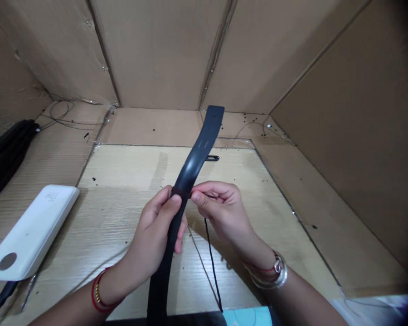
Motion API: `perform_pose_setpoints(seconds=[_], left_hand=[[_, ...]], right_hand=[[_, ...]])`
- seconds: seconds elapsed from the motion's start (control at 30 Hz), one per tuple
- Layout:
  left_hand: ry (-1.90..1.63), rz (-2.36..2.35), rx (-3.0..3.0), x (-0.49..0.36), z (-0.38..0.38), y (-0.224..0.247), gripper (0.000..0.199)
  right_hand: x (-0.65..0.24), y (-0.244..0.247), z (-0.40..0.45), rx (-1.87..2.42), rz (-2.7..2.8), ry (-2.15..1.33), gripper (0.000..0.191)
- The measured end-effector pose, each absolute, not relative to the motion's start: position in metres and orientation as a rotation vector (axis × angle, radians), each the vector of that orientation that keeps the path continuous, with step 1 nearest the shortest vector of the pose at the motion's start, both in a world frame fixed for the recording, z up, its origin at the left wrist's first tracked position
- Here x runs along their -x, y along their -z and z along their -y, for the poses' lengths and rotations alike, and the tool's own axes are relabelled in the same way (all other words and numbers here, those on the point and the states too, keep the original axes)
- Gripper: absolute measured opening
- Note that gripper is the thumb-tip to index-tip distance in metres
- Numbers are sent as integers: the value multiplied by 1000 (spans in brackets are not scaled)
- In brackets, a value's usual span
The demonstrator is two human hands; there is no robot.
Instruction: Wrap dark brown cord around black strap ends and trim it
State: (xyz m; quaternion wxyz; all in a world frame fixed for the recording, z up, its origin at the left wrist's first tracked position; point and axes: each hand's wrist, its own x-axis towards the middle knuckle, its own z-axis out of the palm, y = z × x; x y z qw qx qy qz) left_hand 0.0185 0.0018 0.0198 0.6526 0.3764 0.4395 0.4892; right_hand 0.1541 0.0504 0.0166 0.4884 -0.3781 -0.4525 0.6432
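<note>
A long, flat black strip point(195, 158) runs from the bottom edge up toward the back wall, bending along its length. My left hand point(161, 219) grips it at mid-length, thumb on its face and fingers behind. Just above that thumb, dark cord point(181, 193) is wound across the strip. At the strip's right edge my right hand point(221, 203) pinches the dark cord between thumb and index finger. The cord's tail point(209, 253) hangs below the right hand to the bottom of the view. What lies behind the strip is hidden.
On the left sits a white power bank point(34, 231) with a black cable point(3, 294). Beyond it lies a bundle of black strands point(10, 154). A small black metal piece point(212, 158) rests behind the strip. Cardboard walls point(163, 54) enclose the back and sides. A turquoise piece point(247, 316) shows at the bottom.
</note>
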Motion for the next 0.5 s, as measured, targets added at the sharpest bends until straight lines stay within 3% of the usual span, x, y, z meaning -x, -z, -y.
perform_pose_setpoints(seconds=[0.5], left_hand=[[-1070,-954,-748,-15,-5,-21,41]], right_hand=[[-155,-23,-43,910,1137,-1515,18]])
